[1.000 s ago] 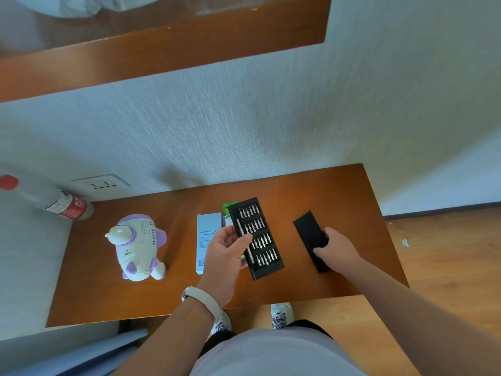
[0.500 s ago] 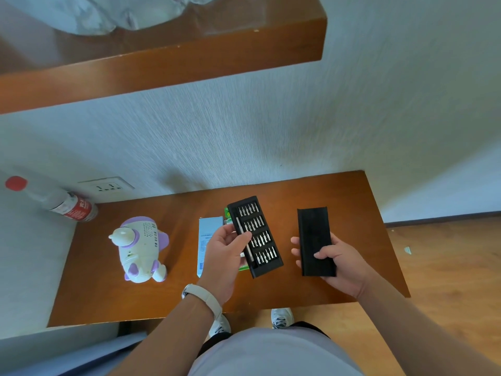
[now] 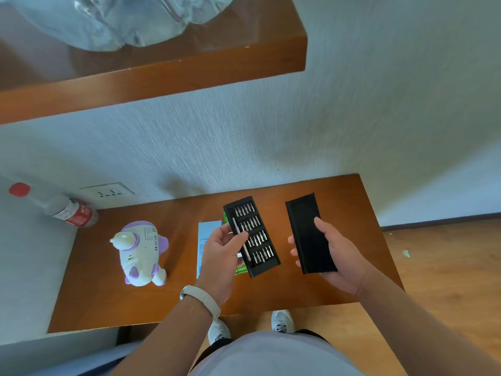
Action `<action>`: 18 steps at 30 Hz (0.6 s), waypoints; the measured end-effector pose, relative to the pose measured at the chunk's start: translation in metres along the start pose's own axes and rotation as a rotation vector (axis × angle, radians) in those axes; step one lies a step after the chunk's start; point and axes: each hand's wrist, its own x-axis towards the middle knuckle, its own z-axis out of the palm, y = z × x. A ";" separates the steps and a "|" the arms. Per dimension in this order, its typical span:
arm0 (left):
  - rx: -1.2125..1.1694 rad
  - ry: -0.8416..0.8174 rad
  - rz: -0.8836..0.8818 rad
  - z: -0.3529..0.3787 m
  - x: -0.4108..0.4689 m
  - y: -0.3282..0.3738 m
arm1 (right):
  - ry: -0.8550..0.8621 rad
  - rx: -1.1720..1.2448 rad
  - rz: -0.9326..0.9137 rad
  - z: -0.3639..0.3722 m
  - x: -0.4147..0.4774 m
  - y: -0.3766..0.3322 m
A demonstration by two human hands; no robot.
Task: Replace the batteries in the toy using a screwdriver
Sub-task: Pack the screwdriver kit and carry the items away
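Note:
My left hand (image 3: 221, 253) grips a black tray of screwdriver bits (image 3: 256, 234) by its left edge, thumb across it; a slim silver driver handle lies along that side of the tray. To its right, my right hand (image 3: 337, 256) holds the tray's black sleeve cover (image 3: 306, 226) upright in the palm, thumb on its face. A white and purple toy (image 3: 141, 253) lies on the wooden table (image 3: 339, 191) to the left. A pale blue box (image 3: 206, 233) and a green battery pack (image 3: 241, 269) lie partly hidden under my left hand and the tray.
A clear bottle with a red cap and red label (image 3: 58, 207) leans at the table's back left by a wall socket (image 3: 108, 189). A wooden shelf (image 3: 162, 74) with a clear plastic item juts out overhead. The table ends just right of my right hand.
My right hand picked the black sleeve cover up off the table and turned it upright in the palm, raising it a little further. My left hand kept the bit tray steady.

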 end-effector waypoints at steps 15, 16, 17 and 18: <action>-0.036 -0.014 0.062 0.007 -0.001 0.016 | -0.062 -0.517 -0.237 0.012 -0.018 -0.008; -0.048 -0.017 0.065 0.007 -0.001 0.018 | -0.066 -0.619 -0.289 0.011 -0.018 -0.008; -0.060 -0.017 0.069 0.007 -0.001 0.020 | -0.059 -0.708 -0.332 0.011 -0.019 -0.008; -0.072 -0.014 0.075 0.007 -0.001 0.022 | -0.049 -0.778 -0.375 0.010 -0.019 -0.008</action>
